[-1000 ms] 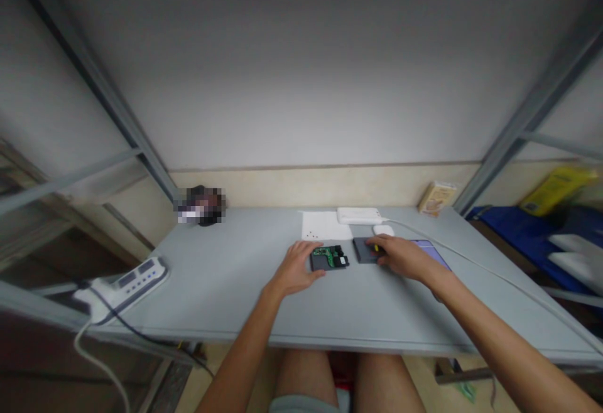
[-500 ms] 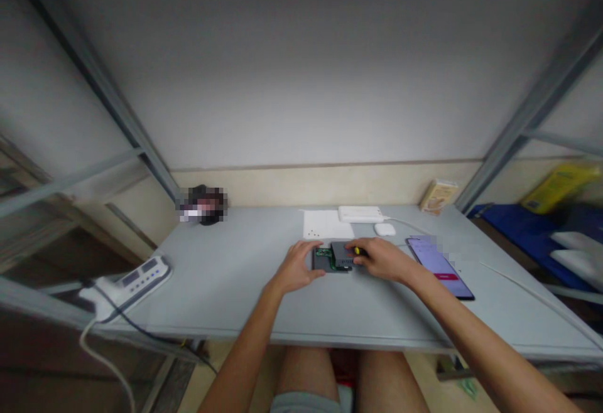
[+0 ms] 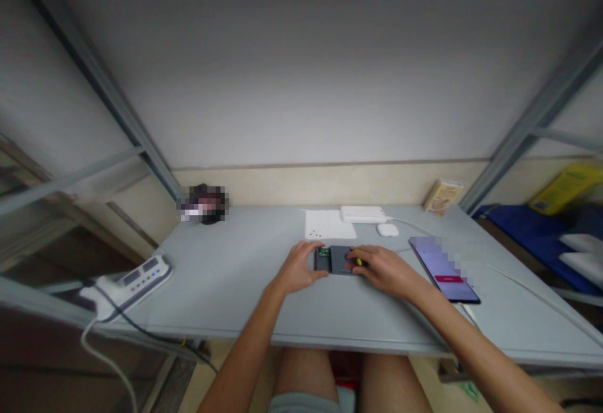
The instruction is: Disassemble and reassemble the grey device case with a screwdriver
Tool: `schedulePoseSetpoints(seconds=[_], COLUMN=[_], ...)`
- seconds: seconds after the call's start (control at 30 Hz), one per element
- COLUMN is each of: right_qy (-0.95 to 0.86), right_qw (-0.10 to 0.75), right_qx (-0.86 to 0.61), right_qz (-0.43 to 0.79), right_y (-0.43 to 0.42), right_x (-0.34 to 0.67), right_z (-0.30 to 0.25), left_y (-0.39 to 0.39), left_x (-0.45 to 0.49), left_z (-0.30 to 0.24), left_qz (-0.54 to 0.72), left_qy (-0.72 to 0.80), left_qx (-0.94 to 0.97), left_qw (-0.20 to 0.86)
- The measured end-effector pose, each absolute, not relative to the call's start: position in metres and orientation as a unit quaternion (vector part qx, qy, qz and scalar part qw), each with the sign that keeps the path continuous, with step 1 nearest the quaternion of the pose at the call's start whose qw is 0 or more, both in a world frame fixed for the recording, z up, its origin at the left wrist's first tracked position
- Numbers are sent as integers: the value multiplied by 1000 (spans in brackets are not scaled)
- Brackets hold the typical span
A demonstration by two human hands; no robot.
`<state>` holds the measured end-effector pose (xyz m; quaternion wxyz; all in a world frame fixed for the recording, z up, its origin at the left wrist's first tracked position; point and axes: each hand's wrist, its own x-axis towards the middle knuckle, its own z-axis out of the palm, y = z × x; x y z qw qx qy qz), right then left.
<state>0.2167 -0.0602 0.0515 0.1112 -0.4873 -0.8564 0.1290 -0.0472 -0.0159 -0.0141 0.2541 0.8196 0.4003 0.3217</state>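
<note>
A dark grey electronics case with a green circuit board showing at its left lies on the table. My left hand holds its left end between thumb and fingers. A dark grey cover rests over the middle and right of the case, looking flat. My right hand grips the cover's right side. Tucked in that same hand is a small tool with a yellow end; the rest of it is hidden by the fingers.
Behind the case lies white paper with several tiny dark bits, probably screws. Nearby are a white power strip and a small white case. A tablet is at right, a larger power strip at left, a box at back.
The cover has come down from a tilted, raised position to lie flatter over the case, hiding more of the circuit board. My left hand keeps its grip at the left end.
</note>
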Motion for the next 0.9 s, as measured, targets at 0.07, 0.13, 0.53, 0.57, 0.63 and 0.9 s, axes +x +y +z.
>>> schedulePoseSetpoints(seconds=[0.07, 0.13, 0.53, 0.57, 0.63, 0.9], right_qy=[-860, -860, -850, -849, -845, -636], right_qw=[111, 105, 189, 196, 214, 584], right_qx=[-481, -482, -463, -461, -454, -483], right_qz=[129, 127, 166, 170, 185, 149], right_y=[-59, -59, -59, -58, -58, -41], right_x=[217, 217, 194, 194, 194, 186], right_z=[54, 55, 32, 31, 31, 49], left_y=[-16, -16, -13, -13, -14, -20], left_x=[-47, -46, -46, -46, -45, -42], left_z=[-14, -14, -21, -20, -18, -8], left_qz=[324, 327, 291, 291, 293, 291], left_qy=[398, 398, 418, 420, 419, 412], left_qx=[820, 818, 818, 817, 819, 835], left_qw=[254, 256, 267, 266, 261, 220])
